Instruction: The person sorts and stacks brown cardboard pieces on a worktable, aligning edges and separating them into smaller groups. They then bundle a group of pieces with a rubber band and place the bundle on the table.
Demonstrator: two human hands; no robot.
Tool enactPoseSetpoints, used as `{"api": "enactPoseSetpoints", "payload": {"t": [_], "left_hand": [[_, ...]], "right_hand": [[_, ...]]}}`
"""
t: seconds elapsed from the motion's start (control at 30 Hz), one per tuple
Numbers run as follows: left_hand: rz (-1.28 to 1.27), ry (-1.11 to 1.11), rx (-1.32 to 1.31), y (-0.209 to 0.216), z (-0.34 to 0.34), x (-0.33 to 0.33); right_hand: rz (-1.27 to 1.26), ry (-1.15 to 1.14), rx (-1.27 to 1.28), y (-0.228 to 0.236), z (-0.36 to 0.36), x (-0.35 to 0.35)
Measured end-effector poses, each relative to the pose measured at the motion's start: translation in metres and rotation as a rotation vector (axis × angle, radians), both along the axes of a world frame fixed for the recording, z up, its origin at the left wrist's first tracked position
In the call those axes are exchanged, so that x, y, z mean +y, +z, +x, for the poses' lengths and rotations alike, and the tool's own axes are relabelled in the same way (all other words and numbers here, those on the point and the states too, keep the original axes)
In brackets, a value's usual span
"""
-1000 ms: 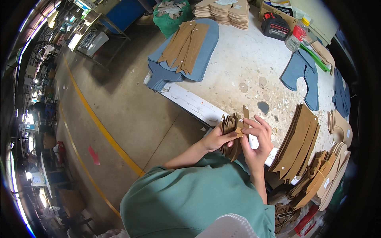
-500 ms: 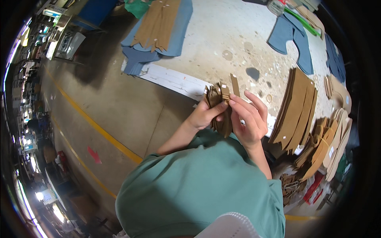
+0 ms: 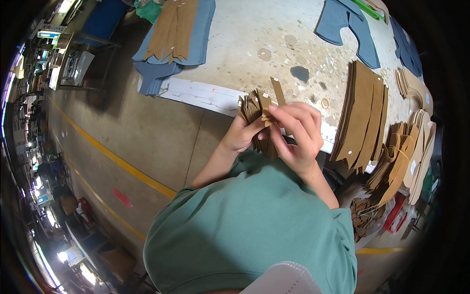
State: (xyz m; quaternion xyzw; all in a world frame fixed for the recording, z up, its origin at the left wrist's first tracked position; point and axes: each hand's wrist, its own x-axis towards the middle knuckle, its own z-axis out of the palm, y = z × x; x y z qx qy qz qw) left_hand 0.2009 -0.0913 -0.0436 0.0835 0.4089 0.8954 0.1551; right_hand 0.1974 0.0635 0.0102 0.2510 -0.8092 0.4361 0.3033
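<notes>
My left hand (image 3: 237, 136) is closed around a thick bundle of brown strips (image 3: 251, 107), leather-like, with small white labels on several upper ends. The strips stand on edge and fan apart slightly at the top. My right hand (image 3: 302, 139) is at the bundle's right side, thumb and forefinger pinching the lighter, folded ends of a few strips. Its other fingers are curled and hide part of the bundle. Just beyond, a single brown strip (image 3: 277, 90) with a white label lies on the worn white table (image 3: 245, 44).
At right lie a stack of wide brown pieces (image 3: 360, 112), tied tan pieces (image 3: 396, 161) and blue cut pieces (image 3: 350, 24). Far left, brown strips (image 3: 171, 32) rest on blue sheets (image 3: 200, 36). The table's near edge (image 3: 200, 95) runs before me; a yellow line (image 3: 117, 159) marks the floor.
The view has shifted, so the table's things sit higher and further left. My right fingers have curled in more, and the pinched strip ends are spread apart. The left hand still grips the bundle.
</notes>
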Motion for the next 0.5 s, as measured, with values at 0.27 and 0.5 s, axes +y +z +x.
{"api": "enactPoseSetpoints", "payload": {"t": [0.27, 0.5], "left_hand": [[-0.133, 0.045, 0.098, 0.0027, 0.0009, 0.0059], [-0.097, -0.006, 0.073, 0.0038, -0.0001, 0.0037]], "right_hand": [[-0.047, 0.039, -0.125, 0.0053, -0.0005, -0.0004], [-0.167, 0.026, -0.119, 0.0003, 0.0033, -0.0017]]}}
